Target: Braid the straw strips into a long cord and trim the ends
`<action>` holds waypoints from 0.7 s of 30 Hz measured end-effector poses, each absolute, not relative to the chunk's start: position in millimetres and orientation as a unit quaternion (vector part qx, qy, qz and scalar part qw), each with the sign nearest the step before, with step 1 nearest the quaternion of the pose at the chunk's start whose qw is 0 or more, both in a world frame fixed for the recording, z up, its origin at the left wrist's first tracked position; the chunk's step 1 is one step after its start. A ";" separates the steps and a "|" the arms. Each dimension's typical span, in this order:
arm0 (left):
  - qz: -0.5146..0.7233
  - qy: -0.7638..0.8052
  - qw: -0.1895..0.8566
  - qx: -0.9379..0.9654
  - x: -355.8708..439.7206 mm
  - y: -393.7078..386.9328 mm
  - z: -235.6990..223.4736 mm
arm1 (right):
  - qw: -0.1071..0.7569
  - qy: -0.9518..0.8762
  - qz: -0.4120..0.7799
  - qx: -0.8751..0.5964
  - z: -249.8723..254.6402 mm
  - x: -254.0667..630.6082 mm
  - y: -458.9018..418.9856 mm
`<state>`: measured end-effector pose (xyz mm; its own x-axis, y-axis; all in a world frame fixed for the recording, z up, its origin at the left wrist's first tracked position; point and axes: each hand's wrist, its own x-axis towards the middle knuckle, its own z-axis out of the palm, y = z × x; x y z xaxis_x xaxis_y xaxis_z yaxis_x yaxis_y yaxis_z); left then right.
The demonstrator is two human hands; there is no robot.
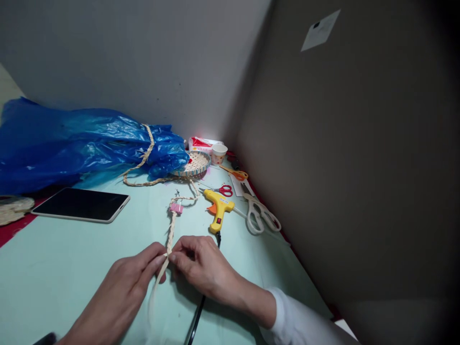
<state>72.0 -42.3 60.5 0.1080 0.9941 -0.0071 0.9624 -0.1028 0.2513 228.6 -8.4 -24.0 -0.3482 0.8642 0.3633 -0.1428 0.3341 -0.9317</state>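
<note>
My left hand (pixel 131 280) and my right hand (pixel 201 266) meet at the near middle of the table, both pinching the loose end of a pale braided straw cord (pixel 171 235). The braid runs away from my fingers to a small pink clip (pixel 176 207), then curls on towards a round woven basket tray (pixel 196 164). Loose flat strands (pixel 155 287) hang from the pinch point towards me, under my left hand. A yellow glue gun (pixel 218 208) lies just beyond my right hand, its black cable (pixel 197 314) passing under my right wrist.
A dark tablet (pixel 81 204) lies at left. A blue plastic bag (pixel 72 143) tied with braid fills the back left. Red-handled scissors (pixel 224 190), white scissors (pixel 260 214), orange scissors (pixel 235 173) and a paper cup (pixel 218 153) sit by the right wall (pixel 341 167).
</note>
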 end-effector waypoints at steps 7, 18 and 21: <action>0.122 0.605 -0.013 0.787 69.2 -42.8 63.0 | 0.495 -0.663 0.509 -0.237 -27.7 228.1 -7.0; 0.068 0.346 -0.257 0.900 55.6 -55.0 29.3 | 0.562 -0.599 0.523 -0.230 -39.1 212.2 -5.0; -0.004 0.317 -0.330 0.889 51.3 -57.4 21.9 | 0.554 -0.580 0.559 -0.210 -42.7 210.8 -2.1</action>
<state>51.3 -57.4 21.9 0.7989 0.5663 0.2026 0.5615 -0.5815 -0.5887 210.8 -2.1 -42.7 -0.2986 0.8630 0.4076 -0.3748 0.2868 -0.8817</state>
